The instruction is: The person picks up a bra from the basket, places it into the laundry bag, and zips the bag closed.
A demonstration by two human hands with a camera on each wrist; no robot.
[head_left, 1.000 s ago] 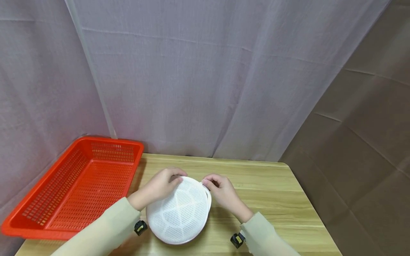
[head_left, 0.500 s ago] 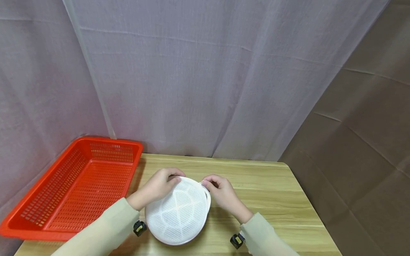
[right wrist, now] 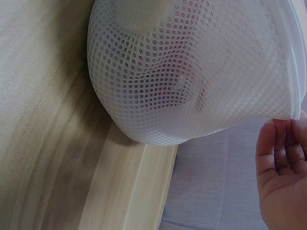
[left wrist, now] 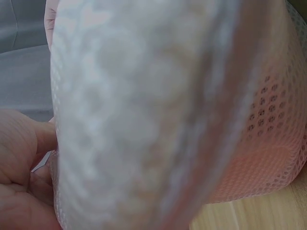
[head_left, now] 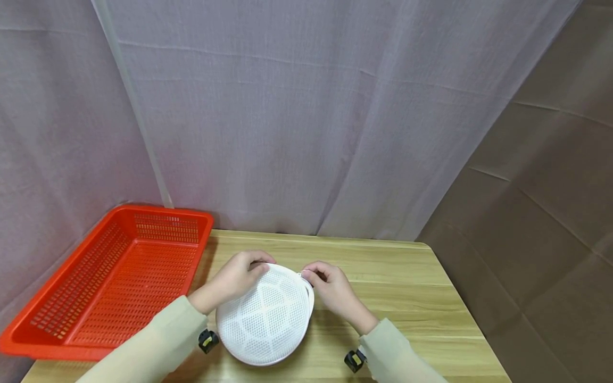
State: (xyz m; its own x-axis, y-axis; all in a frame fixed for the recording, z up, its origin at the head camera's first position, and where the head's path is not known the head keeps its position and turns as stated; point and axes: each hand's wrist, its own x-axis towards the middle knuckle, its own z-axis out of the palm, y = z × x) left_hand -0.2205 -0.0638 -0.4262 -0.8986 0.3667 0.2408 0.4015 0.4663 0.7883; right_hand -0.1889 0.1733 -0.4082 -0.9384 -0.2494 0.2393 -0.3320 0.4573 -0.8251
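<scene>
A round white mesh laundry bag (head_left: 265, 319) with a zipper along its rim is held tilted at the front middle of the table. My left hand (head_left: 239, 276) grips its far left rim, thumb on top of the mesh. At the upper right of the rim, my right hand (head_left: 332, 290) pinches the zipper end between thumb and forefinger. The right wrist view shows the mesh bag (right wrist: 158, 76) bulging, with the zipper edge (right wrist: 298, 72) running down to the right fingertips. Close mesh fills most of the left wrist view, and the left hand (left wrist: 21, 167) shows at its left side.
A red perforated plastic basket (head_left: 196, 266) stands on the left of the wooden table (head_left: 407, 298). Behind the table hangs a grey curtain (head_left: 287, 117); a brown cloth (head_left: 536, 213) covers the right side.
The mesh bag and my left hand have shifted very slightly left. My right hand stays almost still, pinching at the same part of the rim.
</scene>
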